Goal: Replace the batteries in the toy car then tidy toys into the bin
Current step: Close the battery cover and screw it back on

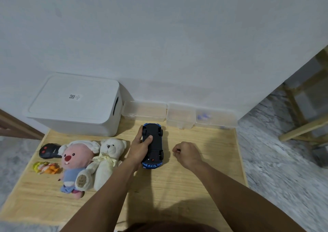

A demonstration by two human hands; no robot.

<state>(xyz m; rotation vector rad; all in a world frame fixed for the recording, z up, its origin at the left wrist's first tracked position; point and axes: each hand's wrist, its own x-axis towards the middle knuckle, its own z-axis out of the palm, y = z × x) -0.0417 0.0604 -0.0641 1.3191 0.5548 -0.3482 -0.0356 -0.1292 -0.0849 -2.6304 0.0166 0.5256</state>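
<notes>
With the toy car [153, 145] flipped belly-up just right of the white teddy [108, 159], left hand [140, 149] clamping it, right hand [186, 152] fisted beside it, I'd pin it hard before prying the battery cover.

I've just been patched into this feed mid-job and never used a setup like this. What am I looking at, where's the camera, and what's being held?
There is no machine: a person works with bare hands, and the one camera sits on their head, looking down. The left hand has its grip on a blue toy car flipped belly-up on the wooden table. The right hand is curled shut beside it; something small and dark may be in it, too small to tell. Left lie a white teddy, a pink plush, a black remote and a closed white bin.
</notes>
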